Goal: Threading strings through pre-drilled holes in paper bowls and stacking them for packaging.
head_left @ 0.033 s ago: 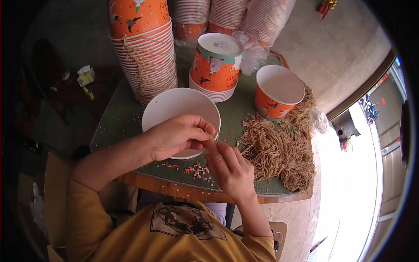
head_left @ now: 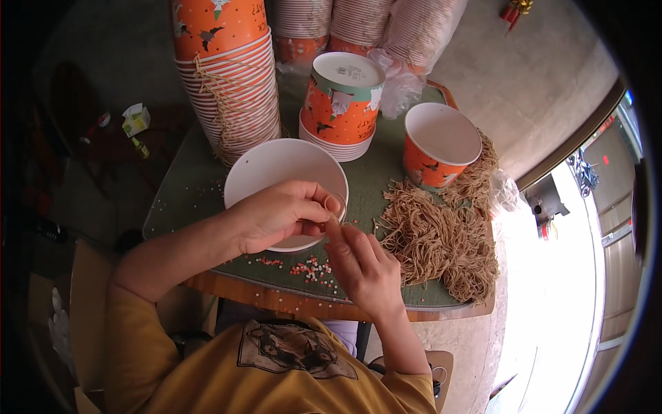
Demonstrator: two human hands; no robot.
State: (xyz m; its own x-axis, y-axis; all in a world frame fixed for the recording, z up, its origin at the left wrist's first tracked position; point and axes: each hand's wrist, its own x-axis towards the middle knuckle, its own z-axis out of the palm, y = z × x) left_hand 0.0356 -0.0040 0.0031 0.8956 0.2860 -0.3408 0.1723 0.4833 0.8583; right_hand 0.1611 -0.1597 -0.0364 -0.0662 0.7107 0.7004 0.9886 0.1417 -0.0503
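Note:
In front of me stands an open paper bucket (head_left: pixel 286 164) with a white inside. My left hand (head_left: pixel 276 215) is over its near right rim, thumb and fingertips pinched on a thin tan cord (head_left: pixel 339 199) that makes a small loop. Close against it, the fingertips of my right hand (head_left: pixel 365 265) are closed on the same cord. The cord's ends, and whether it passes through the bucket's wall, are hidden by my fingers. Small pink, orange and white beads (head_left: pixel 314 270) lie scattered on the green tabletop below my hands.
A heap of tan cords (head_left: pixel 441 238) lies at the right, beside an orange bucket (head_left: pixel 441 141). Behind stand upside-down orange buckets (head_left: pixel 343 103) and a tall bucket stack (head_left: pixel 231 90) with cords hanging along it. Plastic-wrapped stacks (head_left: pixel 362 24) stand at the back.

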